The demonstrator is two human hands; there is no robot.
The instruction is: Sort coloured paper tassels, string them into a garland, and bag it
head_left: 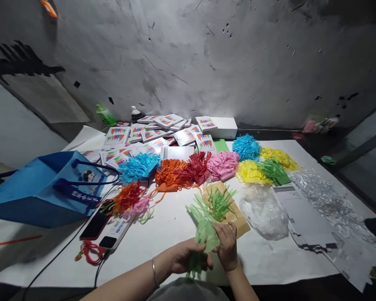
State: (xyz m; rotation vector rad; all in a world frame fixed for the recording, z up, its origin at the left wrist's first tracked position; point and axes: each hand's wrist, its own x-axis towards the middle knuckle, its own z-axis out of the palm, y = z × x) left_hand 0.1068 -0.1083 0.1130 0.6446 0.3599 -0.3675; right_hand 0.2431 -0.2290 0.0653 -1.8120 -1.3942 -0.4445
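A pale green fringed tissue-paper tassel (pixel 207 234) is held between my two hands, its cut strips fanning out at the far end and some hanging below. My left hand (pixel 188 256), with a silver bangle at the wrist, grips it from the left, thumb on top. My right hand (pixel 228 247) pinches its right side, fingers curled. Just beyond, a bunch of green strips (pixel 219 204) lies on a tan paper envelope (pixel 240 225). To the right of the envelope sits a crumpled clear plastic bag (pixel 265 213).
Fringed bundles in blue (pixel 139 167), orange (pixel 172 173), pink (pixel 223 165) and yellow (pixel 253 172) line the table's middle. Behind are several printed flat boxes (pixel 167 121). A blue bag (pixel 44 188) and phones (pixel 95 223) lie left; silver strips (pixel 326 200) spread right.
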